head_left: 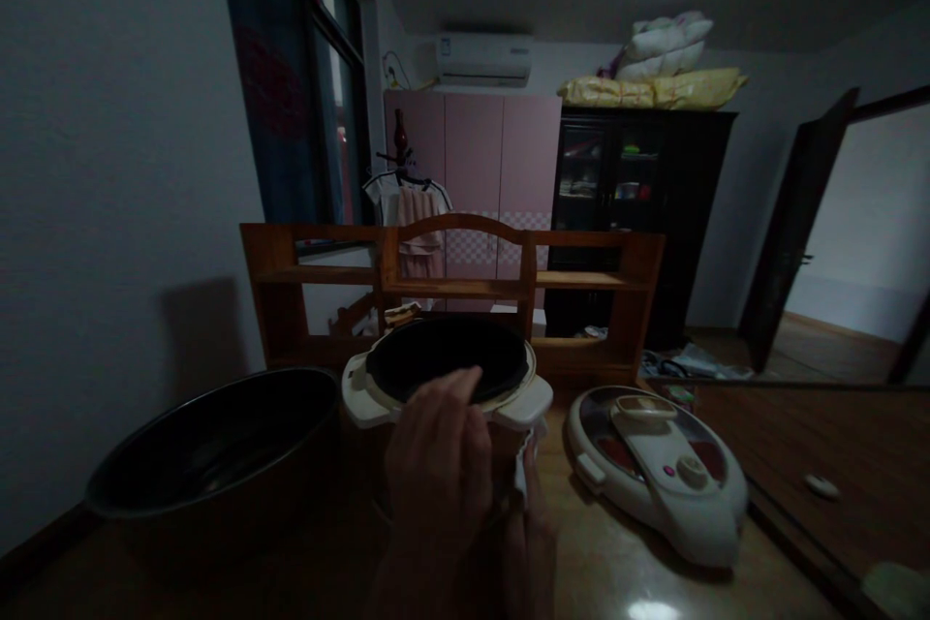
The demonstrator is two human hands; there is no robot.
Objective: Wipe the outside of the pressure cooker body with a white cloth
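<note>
head view, left hand (pixel 436 465): back turned to me, fingertips up at the front rim of the cooker (pixel 447 363); gripping or just resting, i cannot tell in this dim light.
right hand (pixel 534 538): low, just beside my left, closed on a white cloth (pixel 526 460) against the cooker's front.
cooker: open, dark pot inside, mid wooden table (pixel 603 572).
lid (pixel 658 470): right of it, apart.
black wok (pixel 210 446): left, near.
shelf rack (pixel 450 286): behind.
</note>
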